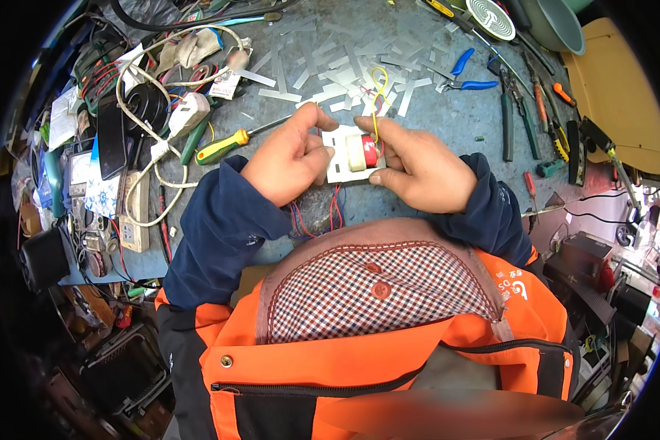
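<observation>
A scuffed blue-grey surface (447, 194), its paint worn dull, fills the middle of the frame. Nearest, at the bottom, is an orange jacket (389, 359) with a checked cloth flap. Just above it, thin red and blue wires (335, 213) straggle over the surface. At the centre, the left hand (286, 158) and right hand (427, 169) hold a white-plated block (355, 155) between them, fingers closed on its opposite sides; its middle is cream and glossy red, and a slim yellow wire (378, 86) loops up from it. A screwdriver (224, 147) with a ribbed green-and-yellow handle lies beside the left hand, its shaft crowding that side. Further left, a white cable (130, 108) sprawls through clutter. Beyond the hands, flat, shiny grey strips (341, 76) lie scattered, with blue-handled pliers (477, 85) to their right. A grey bowl (554, 28) sits upper right.
</observation>
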Tool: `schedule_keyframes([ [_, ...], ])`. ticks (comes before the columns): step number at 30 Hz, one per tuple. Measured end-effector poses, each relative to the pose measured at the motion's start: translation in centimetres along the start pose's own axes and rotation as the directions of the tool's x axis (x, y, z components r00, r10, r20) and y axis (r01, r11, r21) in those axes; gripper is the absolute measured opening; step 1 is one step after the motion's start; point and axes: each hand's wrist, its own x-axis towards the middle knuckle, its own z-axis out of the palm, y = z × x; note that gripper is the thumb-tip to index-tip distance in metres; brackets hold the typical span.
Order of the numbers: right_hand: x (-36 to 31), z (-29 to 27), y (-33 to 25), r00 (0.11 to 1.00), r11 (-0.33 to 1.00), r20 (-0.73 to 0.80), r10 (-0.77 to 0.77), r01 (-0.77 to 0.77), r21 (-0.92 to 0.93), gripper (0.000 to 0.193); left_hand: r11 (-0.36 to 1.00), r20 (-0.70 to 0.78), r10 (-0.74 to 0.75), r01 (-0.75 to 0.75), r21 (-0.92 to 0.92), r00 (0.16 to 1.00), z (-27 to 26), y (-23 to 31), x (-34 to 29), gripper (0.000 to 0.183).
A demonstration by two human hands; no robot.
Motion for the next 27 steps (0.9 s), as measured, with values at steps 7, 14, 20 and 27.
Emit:
schedule_keyframes([
  [7,0.6,0.7,1.1,0.991,0.993,-0.057,-0.121,0.120,-0.016,0.065,1.000,-0.030,-0.017,0.017,-0.021,0.999,0.2,-0.6,-0.4,0.031],
  [14,1.0,0.7,2.4,0.983,0.983,-0.056,-0.176,0.178,0.045,0.070,0.995,-0.127,-0.059,0.048,-0.086,0.990,2.0,0.0,-0.9,0.034],
  [20,0.4,-0.7,0.5,0.988,0.985,0.039,-0.150,0.153,-0.082,0.093,0.841,-0.115,0.361,-0.270,0.468,0.925,2.4,-1.8,0.0,0.034],
  [27,-0.1,-0.3,1.4,0.983,0.983,-0.010,-0.184,0.184,-0.022,0.095,0.738,0.029,0.240,-0.202,0.644,0.970,2.5,2.4,-0.5,0.058],
])
